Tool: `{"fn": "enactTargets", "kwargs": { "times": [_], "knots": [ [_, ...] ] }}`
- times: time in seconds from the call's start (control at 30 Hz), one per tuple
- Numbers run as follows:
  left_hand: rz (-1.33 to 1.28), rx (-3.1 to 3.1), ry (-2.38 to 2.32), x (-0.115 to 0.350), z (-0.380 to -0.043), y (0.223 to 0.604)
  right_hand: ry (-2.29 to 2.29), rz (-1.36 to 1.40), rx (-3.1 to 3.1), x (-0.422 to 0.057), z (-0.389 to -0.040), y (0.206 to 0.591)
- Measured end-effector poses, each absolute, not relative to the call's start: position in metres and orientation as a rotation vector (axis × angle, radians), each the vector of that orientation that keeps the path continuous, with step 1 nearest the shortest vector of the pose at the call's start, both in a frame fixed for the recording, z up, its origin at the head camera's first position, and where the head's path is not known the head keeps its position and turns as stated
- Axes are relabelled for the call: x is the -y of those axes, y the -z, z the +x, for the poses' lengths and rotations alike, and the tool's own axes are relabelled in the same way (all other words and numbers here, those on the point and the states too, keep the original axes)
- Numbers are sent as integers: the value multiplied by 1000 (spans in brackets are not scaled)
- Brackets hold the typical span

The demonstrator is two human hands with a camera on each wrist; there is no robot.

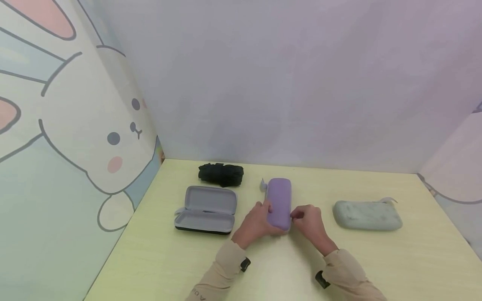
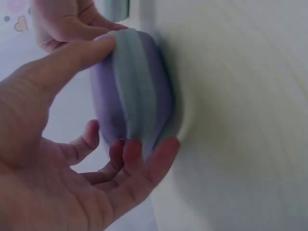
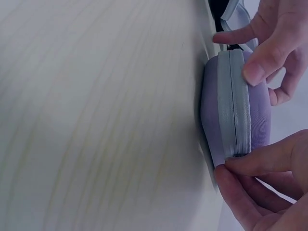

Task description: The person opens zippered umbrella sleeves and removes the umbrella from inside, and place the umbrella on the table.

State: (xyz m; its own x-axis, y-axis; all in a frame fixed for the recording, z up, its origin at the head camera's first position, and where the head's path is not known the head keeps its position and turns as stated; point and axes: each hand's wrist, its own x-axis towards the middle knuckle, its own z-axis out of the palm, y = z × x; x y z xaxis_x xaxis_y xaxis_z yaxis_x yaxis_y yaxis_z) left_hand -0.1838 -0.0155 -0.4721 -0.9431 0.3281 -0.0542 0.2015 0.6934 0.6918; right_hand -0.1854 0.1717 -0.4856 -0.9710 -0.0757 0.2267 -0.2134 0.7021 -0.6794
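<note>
"Sleeves (image 1: 212, 276) come nearest the camera on my head feed, two of them, each with a black strap (image 1: 245, 264) at the wrist. What are the hands doing?"

"Two hands, both busy. From my seat, the left hand (image 1: 259, 221) spans the near end of the purple case (image 1: 279, 198), thumb and bent fingers spread only as far as the case needs. I judge that it steadies the case for the other."

"And the right hand (image 1: 309, 221)?"

"Drawn to a tight pinch, thumb against forefinger, at the zip (image 3: 234, 106) on the case's right side. Those fingertips hide the pull from me. Without the left's hold, I think, a tug there would drag the whole case."

"Where does it lie on the table (image 1: 414, 267)?"

"About midway between the left and right edges, some way in from the far edge, with its long sides running toward that edge. I count three cases: this one, one grey case (image 1: 208, 198) lying open toward the left edge, and one green case (image 1: 367, 215), closed by the look of it, toward the right edge."

"Anything else?"

"One black bundle (image 1: 221, 174) near the far left corner. That spacing, I'd say, gives both hands room."
</note>
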Motion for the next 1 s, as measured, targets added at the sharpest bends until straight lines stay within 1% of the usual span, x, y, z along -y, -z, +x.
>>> {"fn": "enactTargets", "kwargs": {
  "times": [0.13, 0.27, 0.37, 0.63, 1.0],
  "knots": [
    [573, -2797, -1009, 16, -186, 463, -1119, 249, 2714, -173, -187, 487],
    [762, -2834, -976, 14, -190, 462, -1118, 267, 2698, -174, -188, 488],
    [817, -2845, -961, 10, -192, 464, -1108, 284, 2692, -176, -189, 489],
    [722, -2846, -1018, 5, -192, 463, -1075, 302, 2687, -183, -188, 489],
    [717, -2882, -906, 4, -194, 459, -1080, 363, 2688, -186, -184, 489]
  ]
}}
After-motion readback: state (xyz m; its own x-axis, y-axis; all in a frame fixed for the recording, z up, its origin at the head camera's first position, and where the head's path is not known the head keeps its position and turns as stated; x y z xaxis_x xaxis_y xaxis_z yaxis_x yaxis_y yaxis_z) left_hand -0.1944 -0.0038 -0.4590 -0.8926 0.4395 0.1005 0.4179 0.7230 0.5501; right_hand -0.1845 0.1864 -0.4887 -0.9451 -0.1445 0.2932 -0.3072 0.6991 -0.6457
